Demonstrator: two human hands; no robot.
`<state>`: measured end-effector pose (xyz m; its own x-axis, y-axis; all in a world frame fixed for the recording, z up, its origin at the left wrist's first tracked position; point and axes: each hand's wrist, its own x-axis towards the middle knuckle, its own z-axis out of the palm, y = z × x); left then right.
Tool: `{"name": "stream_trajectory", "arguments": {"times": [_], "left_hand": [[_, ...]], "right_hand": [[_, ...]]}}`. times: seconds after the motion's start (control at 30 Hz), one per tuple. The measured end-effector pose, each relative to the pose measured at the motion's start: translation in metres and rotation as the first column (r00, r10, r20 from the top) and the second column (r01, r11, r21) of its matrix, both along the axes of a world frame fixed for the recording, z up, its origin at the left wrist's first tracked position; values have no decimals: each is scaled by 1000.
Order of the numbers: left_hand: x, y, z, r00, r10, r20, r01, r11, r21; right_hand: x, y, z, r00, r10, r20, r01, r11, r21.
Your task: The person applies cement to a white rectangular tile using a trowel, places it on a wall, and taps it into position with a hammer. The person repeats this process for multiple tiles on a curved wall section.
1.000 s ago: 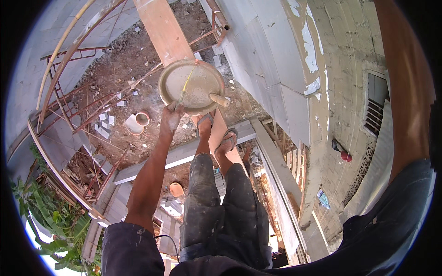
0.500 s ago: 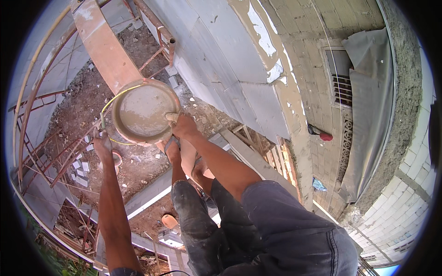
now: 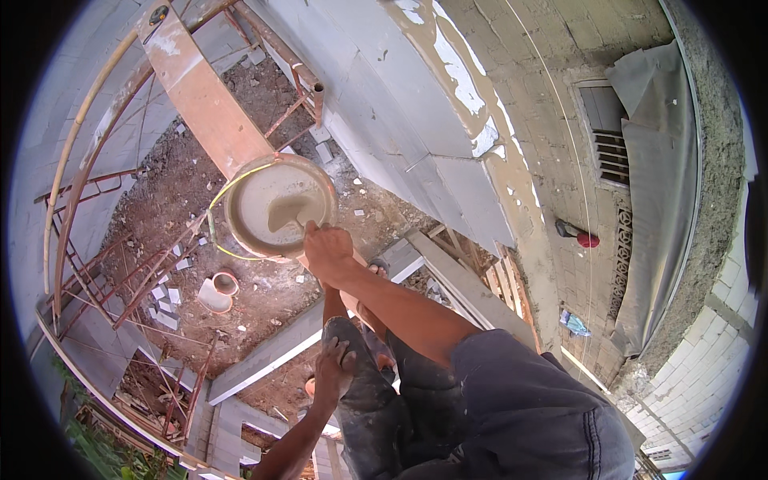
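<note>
A round bucket (image 3: 232, 212) of wet grey mortar stands at the end of a plank, a yellow cord (image 3: 213, 206) looped along its left side. My right hand (image 3: 328, 254) is closed at the bucket's near right rim, gripping a trowel. The mortar-coated blade of this trowel (image 3: 288, 214) lies in the mortar; its handle is mostly hidden in my fist. Lower down, my left hand (image 3: 336, 364) rests by my trouser knee, fingers bent but apart, with nothing seen in it.
A long board (image 3: 208, 112) runs away beyond the bucket, above rubble-strewn ground. Rusty scaffold pipes (image 3: 88, 152) rise at left, with a grey panel wall (image 3: 400, 104) at right. On the ground are a smaller orange bucket (image 3: 226, 282) and several pale blocks (image 3: 166, 308).
My left hand has left the cord at the bucket's left side and come back beside my knee. The trowel blade now shows in the mortar under my right hand.
</note>
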<state>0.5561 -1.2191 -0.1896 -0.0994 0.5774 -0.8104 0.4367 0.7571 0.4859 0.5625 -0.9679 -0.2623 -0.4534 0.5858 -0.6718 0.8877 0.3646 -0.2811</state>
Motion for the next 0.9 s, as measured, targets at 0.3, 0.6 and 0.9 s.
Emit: {"name": "stream_trajectory", "arguments": {"times": [0.3,0.6,0.9], "left_hand": [[27,21,17,927,-307,-215,336,934,118],[35,21,-6,818,-482,-313,505,863,-8],[33,53,-2,689,-678,-256,660,733,-167]], "right_hand": [[67,-20,-57,886,-434,-166,381,883,-272],[104,8,12,623,-773,122,558,330,-762],[215,20,136,333,-917,-221,621,390,-680]]}}
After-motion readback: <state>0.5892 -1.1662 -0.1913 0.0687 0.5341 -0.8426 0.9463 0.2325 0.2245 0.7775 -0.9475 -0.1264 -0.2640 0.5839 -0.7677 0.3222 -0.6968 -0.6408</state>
